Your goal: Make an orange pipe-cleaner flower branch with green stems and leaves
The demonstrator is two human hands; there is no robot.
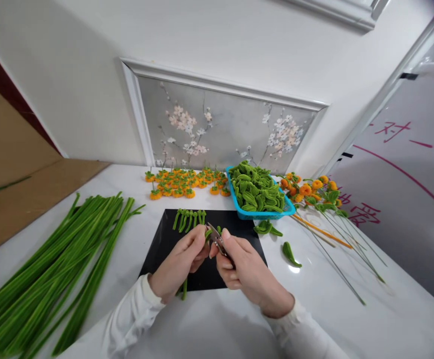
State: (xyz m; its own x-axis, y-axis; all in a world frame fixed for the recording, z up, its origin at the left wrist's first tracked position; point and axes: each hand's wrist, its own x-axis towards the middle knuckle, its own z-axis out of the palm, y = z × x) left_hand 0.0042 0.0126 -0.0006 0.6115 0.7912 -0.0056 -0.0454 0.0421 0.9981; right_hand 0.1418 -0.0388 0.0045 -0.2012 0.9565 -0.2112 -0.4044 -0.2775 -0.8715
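Over a black mat (157, 254), my left hand (187, 254) pinches a green pipe cleaner (208, 232) between thumb and fingers. My right hand (242, 264) is closed around a pair of metal scissors or pliers (217, 238); which of the two I cannot tell. The tool's jaws reach up to the green piece by my left fingertips. Several short, bent green pipe cleaner pieces (190, 220) lie in a row at the mat's back edge. Another green piece (184, 289) sticks out past the mat's front edge, partly behind my left hand.
Long green pipe cleaners (63, 264) spread across the left side. Small orange pieces with green tops (177, 192) stand along the back. A blue basket (261, 215) holds many green leaf shapes. Orange flowers (306, 189) and thin stems (336, 264) lie right, near a loose green leaf (289, 254).
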